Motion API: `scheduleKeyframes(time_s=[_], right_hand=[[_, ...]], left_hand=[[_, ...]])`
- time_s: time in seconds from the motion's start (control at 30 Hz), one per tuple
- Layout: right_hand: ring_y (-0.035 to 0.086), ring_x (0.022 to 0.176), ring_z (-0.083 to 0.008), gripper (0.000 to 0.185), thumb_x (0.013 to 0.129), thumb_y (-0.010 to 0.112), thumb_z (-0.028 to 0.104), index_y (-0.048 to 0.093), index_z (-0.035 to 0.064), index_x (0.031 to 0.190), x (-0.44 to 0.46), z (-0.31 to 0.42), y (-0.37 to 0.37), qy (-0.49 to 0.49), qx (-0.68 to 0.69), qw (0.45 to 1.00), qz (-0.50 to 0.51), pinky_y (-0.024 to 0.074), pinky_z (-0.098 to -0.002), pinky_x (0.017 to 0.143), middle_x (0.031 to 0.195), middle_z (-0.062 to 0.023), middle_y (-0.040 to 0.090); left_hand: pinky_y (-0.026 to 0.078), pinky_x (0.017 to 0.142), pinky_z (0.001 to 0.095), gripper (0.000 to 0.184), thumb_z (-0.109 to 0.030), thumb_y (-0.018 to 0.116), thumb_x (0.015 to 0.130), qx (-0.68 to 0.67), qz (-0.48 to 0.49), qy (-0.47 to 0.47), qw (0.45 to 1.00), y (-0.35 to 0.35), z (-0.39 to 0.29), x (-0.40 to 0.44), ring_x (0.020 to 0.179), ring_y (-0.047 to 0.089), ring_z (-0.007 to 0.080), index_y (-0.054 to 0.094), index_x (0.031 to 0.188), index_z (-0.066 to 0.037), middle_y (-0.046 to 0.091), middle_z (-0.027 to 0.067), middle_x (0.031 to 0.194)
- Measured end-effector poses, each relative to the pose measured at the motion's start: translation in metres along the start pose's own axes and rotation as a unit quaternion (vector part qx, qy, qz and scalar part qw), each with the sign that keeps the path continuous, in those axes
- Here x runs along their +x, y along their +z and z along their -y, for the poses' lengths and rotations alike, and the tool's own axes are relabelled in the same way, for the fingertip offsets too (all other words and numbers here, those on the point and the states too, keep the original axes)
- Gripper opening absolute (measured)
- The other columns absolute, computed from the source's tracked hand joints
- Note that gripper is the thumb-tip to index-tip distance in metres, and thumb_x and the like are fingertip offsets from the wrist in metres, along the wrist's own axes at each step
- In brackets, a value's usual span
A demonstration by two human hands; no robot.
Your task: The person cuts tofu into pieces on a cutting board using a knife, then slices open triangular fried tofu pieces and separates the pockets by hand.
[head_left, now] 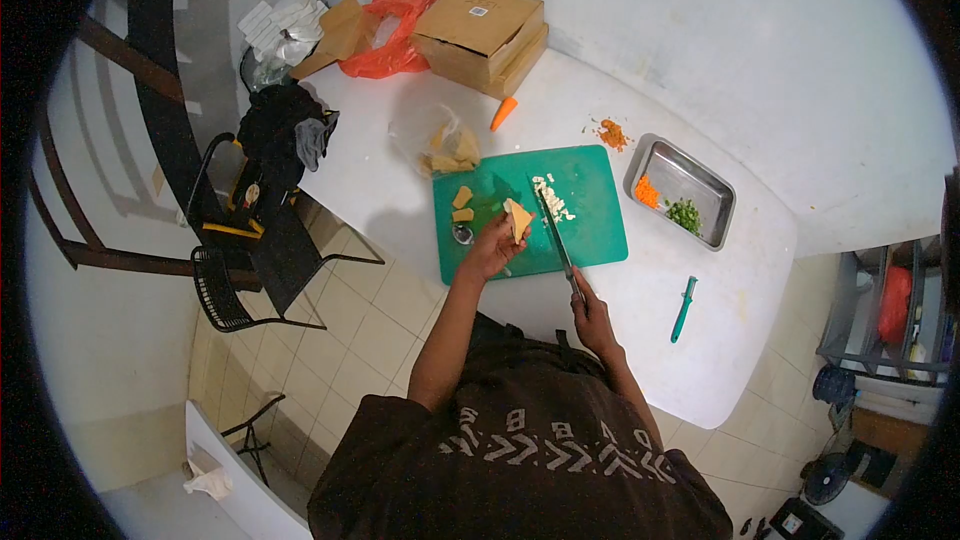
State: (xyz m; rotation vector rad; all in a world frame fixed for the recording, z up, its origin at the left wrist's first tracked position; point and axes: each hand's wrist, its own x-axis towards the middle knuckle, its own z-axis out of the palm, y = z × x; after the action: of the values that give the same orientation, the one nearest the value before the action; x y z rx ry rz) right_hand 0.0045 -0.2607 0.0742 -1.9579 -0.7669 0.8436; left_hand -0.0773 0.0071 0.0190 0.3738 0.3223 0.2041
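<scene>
My left hand (489, 247) is closed around a tan, triangular piece of fried tofu (519, 221), held over the green cutting board (598, 235). My right hand (591, 318) grips a knife (557, 235) by its handle, and the blade reaches up across the board beside the tofu. White diced bits (549, 200) lie by the blade's far end. Left of my left hand are two more tan tofu pieces (462, 197) and a small shiny round object (462, 234). A clear plastic bag (440, 145) holding similar pieces rests at the board's upper left corner.
A metal tray (712, 180) holds diced carrot (647, 192) and chopped greens (684, 216). Orange shreds (612, 134) and a carrot piece (504, 114) lie behind the board. A green peeler (685, 310) is at right; cardboard boxes (480, 30) and a red bag (390, 35) stand behind.
</scene>
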Motion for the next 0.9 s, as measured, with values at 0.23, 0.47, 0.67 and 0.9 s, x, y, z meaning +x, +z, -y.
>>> scheduleKeyframes(time_s=[0.23,0.47,0.67,0.9], right_hand=[[0.066,0.086,-0.0380,0.055,0.099,0.046,0.007,0.035,0.0203,0.152,0.002,-0.008,0.002,0.008,-0.005,1.000,0.003,0.0494,-0.0421,0.080,0.123,-0.0273,0.063],[0.067,0.092,-0.0394,0.056,0.099,0.045,0.005,0.035,0.0194,0.152,0.002,-0.006,0.001,-0.021,0.002,1.000,-0.008,0.0495,-0.0418,0.083,0.125,-0.0280,0.061],[0.055,0.074,-0.0253,0.056,0.099,0.045,0.006,0.036,0.0188,0.152,0.003,-0.005,0.003,-0.035,0.008,0.999,-0.014,0.0456,-0.0352,0.071,0.095,-0.0164,0.055],[0.043,0.060,-0.0149,0.056,0.099,0.046,0.007,0.037,0.0184,0.153,0.002,-0.005,0.003,-0.040,0.020,0.999,-0.020,0.0404,-0.0310,0.061,0.066,-0.0052,0.046]], left_hand=[[0.059,0.093,0.0352,0.048,-0.004,0.067,0.092,0.073,-0.055,0.064,0.994,-0.013,0.013,0.001,0.118,0.060,0.0291,0.045,0.134,-0.004,0.053,0.0157,0.136],[0.061,0.086,0.0345,0.043,-0.025,0.064,0.097,-0.001,-0.108,0.039,0.993,-0.019,0.008,0.002,0.106,0.065,0.0251,0.046,0.130,-0.004,0.058,0.0174,0.128],[0.061,0.077,0.0335,0.049,-0.040,0.060,0.097,-0.040,-0.101,0.025,0.994,-0.015,0.007,0.001,0.092,0.067,0.0222,0.051,0.129,-0.004,0.059,0.0172,0.126],[0.059,0.077,0.0328,0.036,-0.028,0.058,0.100,-0.025,-0.023,0.034,0.999,-0.003,0.005,-0.004,0.096,0.066,0.0194,0.051,0.129,-0.008,0.055,0.0169,0.134]])
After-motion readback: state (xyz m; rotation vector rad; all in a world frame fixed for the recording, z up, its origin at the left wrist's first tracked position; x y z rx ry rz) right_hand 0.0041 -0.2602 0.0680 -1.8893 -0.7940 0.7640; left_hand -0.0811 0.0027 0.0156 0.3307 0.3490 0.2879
